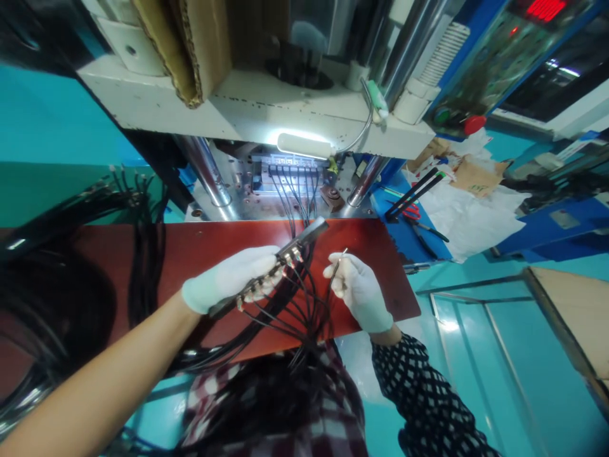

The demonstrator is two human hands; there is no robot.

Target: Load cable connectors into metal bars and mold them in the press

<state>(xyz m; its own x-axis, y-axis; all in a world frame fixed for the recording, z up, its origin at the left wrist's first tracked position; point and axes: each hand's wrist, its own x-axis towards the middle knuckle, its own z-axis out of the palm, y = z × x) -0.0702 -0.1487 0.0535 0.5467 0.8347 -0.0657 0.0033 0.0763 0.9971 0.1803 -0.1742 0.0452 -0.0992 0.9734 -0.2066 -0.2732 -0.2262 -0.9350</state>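
Observation:
My gloved left hand (pixel 247 273) is wrapped round a dark metal bar (pixel 314 231), which slants up to the right over the red board. Several metal connector ends (pixel 290 257) of black cables are seated along the bar. To its right, my gloved right hand (pixel 356 285) pinches a single black cable (pixel 334 273) close to its bare metal tip. The loose cables (pixel 309 317) run from the bar down to a bunch near my lap. Ahead, another row of cables enters a metal mold (pixel 285 174) in the press, under a lit lamp (pixel 304 145).
The red board (pixel 380 273) spans the press front. Coiled black cables (pixel 47 292) lie at left. Pliers (pixel 423 235) and red-handled scissors (pixel 412 211) rest on a blue surface at right, beside white plastic sheeting (pixel 466 222). A red button (pixel 474 124) sits on the control box.

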